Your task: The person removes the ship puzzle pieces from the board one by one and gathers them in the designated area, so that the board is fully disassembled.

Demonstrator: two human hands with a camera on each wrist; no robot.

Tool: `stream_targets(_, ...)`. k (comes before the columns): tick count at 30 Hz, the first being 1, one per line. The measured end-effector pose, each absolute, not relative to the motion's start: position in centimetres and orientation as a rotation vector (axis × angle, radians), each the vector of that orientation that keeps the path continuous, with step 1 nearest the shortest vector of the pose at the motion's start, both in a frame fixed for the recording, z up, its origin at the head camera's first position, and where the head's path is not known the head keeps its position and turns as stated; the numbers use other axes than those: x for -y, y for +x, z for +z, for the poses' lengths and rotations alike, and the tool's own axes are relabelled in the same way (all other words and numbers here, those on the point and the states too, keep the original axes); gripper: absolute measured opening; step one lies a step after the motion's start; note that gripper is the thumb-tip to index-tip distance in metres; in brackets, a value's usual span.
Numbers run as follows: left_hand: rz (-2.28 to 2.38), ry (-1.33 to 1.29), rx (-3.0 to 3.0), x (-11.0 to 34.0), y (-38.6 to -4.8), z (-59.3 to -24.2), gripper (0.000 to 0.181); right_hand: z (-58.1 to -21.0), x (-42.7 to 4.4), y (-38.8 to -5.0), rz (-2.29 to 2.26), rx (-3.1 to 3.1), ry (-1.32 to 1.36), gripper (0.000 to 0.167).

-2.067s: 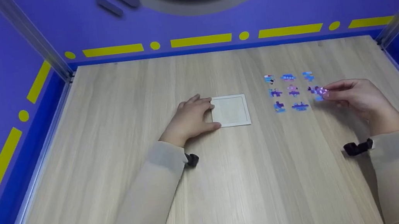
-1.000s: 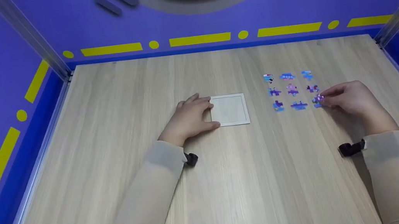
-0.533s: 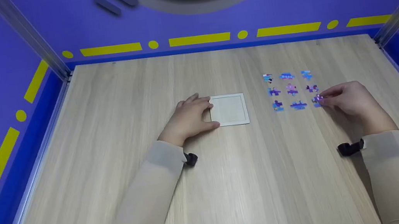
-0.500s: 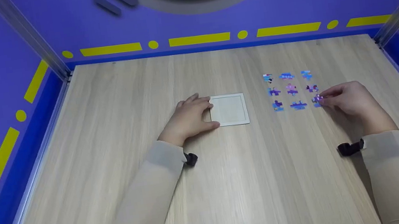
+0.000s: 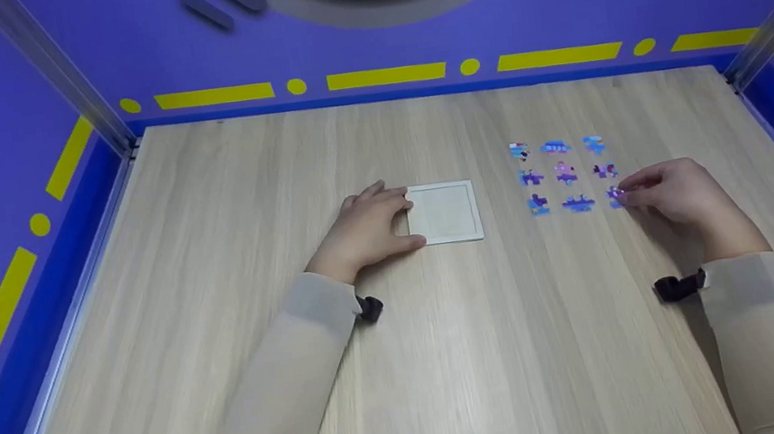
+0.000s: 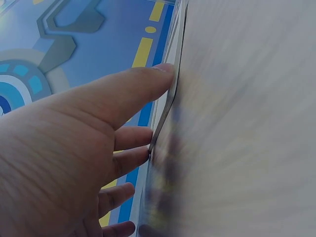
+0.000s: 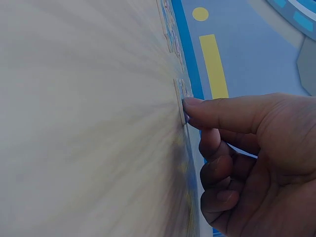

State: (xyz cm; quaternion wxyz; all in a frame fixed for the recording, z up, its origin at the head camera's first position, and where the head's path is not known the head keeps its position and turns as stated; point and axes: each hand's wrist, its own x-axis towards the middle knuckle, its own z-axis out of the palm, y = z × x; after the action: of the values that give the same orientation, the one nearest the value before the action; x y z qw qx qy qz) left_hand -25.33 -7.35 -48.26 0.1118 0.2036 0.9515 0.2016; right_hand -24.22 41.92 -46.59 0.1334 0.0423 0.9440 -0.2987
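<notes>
A white square frame (image 5: 476, 212) with a pale inner panel lies flat on the table. At its left side rests my left hand (image 5: 370, 228), fingers spread; in the left wrist view the thumb (image 6: 143, 84) touches the frame's edge (image 6: 168, 101). Farther right, several blue, purple and pink jigsaw pieces (image 5: 565, 171) lie apart in rows of three. My right hand (image 5: 683, 194) pinches the front right jigsaw piece (image 5: 614, 194) at its right side, down at the table. In the right wrist view, thumb and fingers cover part of that jigsaw piece (image 7: 179, 98).
The wood-grain table (image 5: 467, 357) is bounded at the back by a purple-blue wall (image 5: 393, 46) with yellow marks. Similar panels stand left and right. Black wrist cameras (image 5: 679, 288) hang below both sleeves.
My right hand has brought its jigsaw piece down to the front right spot of the rows and stayed there. The left hand and the frame have not moved.
</notes>
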Motion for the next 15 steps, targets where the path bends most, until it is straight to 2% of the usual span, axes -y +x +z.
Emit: stream_targets(15, 0.595, 0.639, -2.809, 7.54, -25.42, -48.42, 0.070, -46.62, -41.71, -24.21, -0.903, -2.728, 0.137, 0.047)
